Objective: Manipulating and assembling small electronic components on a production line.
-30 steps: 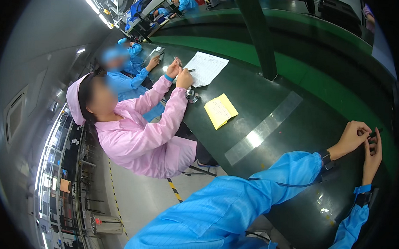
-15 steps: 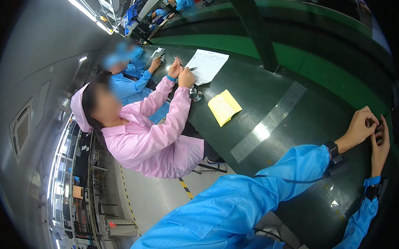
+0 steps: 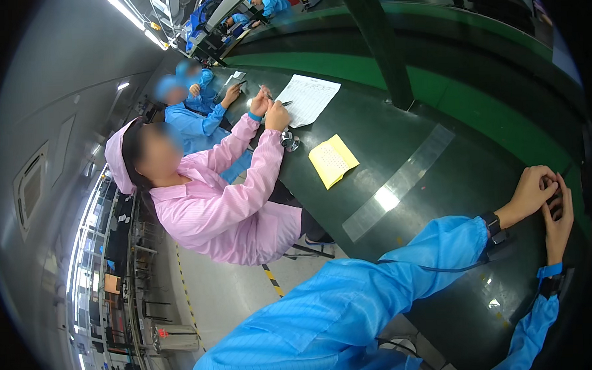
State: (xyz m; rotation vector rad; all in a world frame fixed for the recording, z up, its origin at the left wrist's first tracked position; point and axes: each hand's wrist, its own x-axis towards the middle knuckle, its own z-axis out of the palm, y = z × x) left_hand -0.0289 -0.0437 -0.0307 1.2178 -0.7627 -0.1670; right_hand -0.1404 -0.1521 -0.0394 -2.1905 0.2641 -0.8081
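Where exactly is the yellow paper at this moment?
In the head view, the yellow paper lies on the dark green tabletop, near the picture's middle and left of the person's left hand, between the white sheet and the clear strip.

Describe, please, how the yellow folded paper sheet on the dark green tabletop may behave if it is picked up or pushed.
The yellow folded paper sheet is probably light, since it looks thin. It would likely bend when lifted, as it already seems folded. Pushed, it might slide easily, because the dark green tabletop looks smooth and shiny.
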